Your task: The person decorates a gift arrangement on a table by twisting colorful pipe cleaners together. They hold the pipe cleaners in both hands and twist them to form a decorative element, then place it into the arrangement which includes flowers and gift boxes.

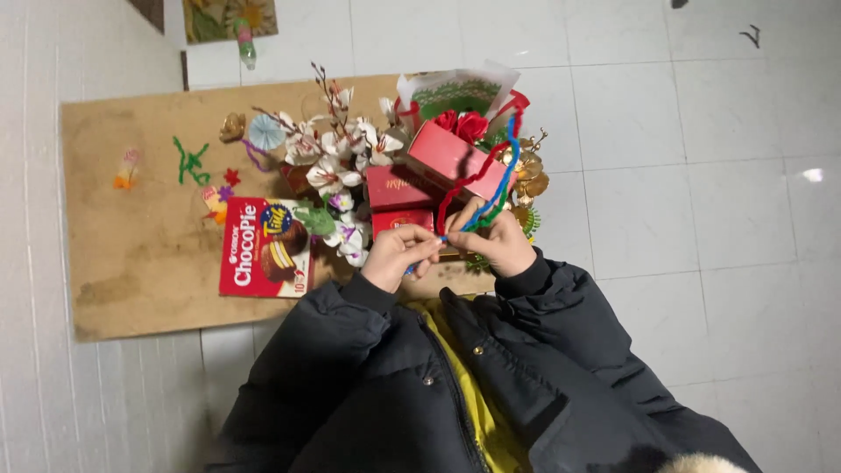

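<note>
While both hands meet over the low board (131, 263), the left hand (396, 254) pinches the lower ends of the pipe cleaners (491, 180) (red, blue, green), and the right hand (501, 241) is closed round them higher up, so the stems stand braced and arch over the red gift boxes (438, 171). White artificial flowers (337, 166) and a red snack box (265, 247) lie just beside, within reach

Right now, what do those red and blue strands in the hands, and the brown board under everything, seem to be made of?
The red strand and blue strand look like fuzzy pipe cleaners: thin, matte, holding bent curves, probably wire inside. The board looks like matte pressed wood or cardboard: flat, brown, blotchy.
</note>
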